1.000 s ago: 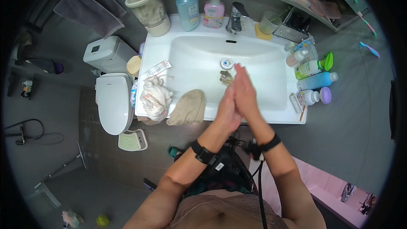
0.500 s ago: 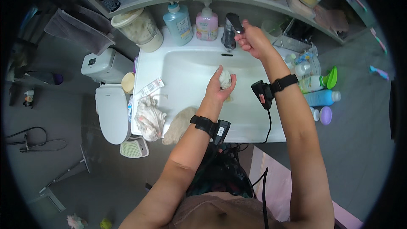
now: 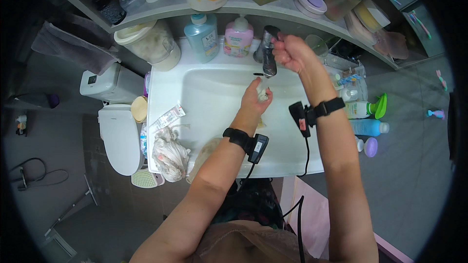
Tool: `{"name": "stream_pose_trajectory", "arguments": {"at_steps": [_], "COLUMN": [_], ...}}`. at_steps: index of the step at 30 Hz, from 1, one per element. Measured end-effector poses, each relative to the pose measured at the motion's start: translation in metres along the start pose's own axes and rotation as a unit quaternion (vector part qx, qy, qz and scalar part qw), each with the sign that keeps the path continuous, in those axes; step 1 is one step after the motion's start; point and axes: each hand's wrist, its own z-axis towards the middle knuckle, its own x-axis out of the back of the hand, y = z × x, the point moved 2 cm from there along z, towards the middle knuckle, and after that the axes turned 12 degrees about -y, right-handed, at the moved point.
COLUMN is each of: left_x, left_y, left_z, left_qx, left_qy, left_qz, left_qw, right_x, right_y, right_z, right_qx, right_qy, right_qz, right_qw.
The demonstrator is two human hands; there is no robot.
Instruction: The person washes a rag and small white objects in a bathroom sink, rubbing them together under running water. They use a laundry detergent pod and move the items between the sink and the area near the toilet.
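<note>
In the white sink (image 3: 204, 87), my left hand (image 3: 251, 100) is curled round a small white wad (image 3: 263, 93), wet-looking; I cannot tell its exact kind. It sits just below the spout of the dark metal faucet (image 3: 269, 61), where a faint stream of water seems to fall. My right hand (image 3: 291, 53) has its fingers closed on the faucet's lever at the top. A crumpled white plastic bag (image 3: 169, 156) lies on the sink's left rim. Beside it, a beige cloth (image 3: 204, 153) hangs at the front edge, partly hidden by my left forearm.
A blue pump bottle (image 3: 201, 39), a pink pump bottle (image 3: 238, 39) and a lidded tub (image 3: 153, 48) line the back rim. Above them runs a crowded shelf (image 3: 243, 2). Several bottles, one of them blue (image 3: 368, 127), stand at the right. A toilet (image 3: 119, 141) is at the left.
My left hand has brought the white wad closer beneath the faucet's spout. A faint stream now shows there. My right hand stays at the lever, and the view has shifted slightly.
</note>
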Motion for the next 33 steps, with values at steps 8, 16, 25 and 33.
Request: {"name": "stream_pose_trajectory", "arguments": {"at_steps": [8,16,25,33], "left_x": [0.035,0.092,0.104,0.091], "left_y": [-0.003,-0.014,-0.013,-0.025], "left_z": [-0.046,-0.102,-0.119,-0.127], "left_qx": [-0.018,-0.046,-0.171,-0.106], "left_qy": [-0.06,-0.055,-0.101,-0.01], "left_qz": [0.041,0.122,0.324,0.211], "left_qw": [0.997,0.99,0.925,0.972], "right_x": [0.064,0.03,0.035,0.043], "right_y": [0.122,0.306,0.317,0.335], "right_z": [-0.028,-0.097,-0.105,-0.132], "right_qx": [0.302,0.268,0.321,0.246], "right_qy": [0.143,-0.055,-0.073,-0.103], "right_qz": [-0.269,-0.537,-0.549,-0.504], "right_qw": [0.903,0.798,0.768,0.821]}}
